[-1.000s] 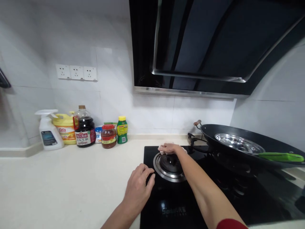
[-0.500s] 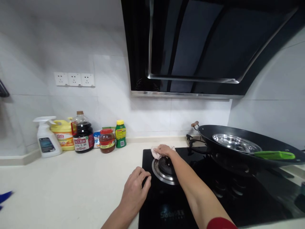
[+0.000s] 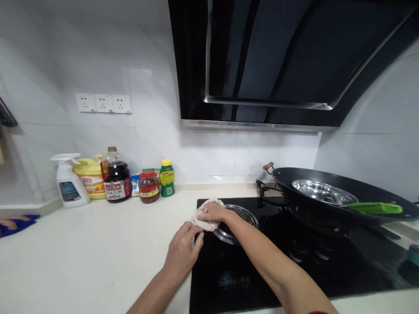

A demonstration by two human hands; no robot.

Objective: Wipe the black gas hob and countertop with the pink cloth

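My right hand is closed over a crumpled whitish cloth. It presses the cloth onto the rear-left corner of the black glass cooktop, just left of the round steel-ringed burner. My left hand rests at the cooktop's left edge, its fingers loosely bent and the thumb apart from them, with nothing visible in it. Its fingertips lie close to the cloth's lower edge; whether they touch it I cannot tell.
A large black wok sits on the right side, holding a steel dish and a green-handled utensil. Along the wall stand a spray bottle, soy sauce and a red-lidded jar. Another person's hand is on a blue cloth.
My right hand has drawn the cloth left and towards me, from behind the burner to its left side. My left hand has shifted slightly. Another person's hand with the blue cloth has come further into view.
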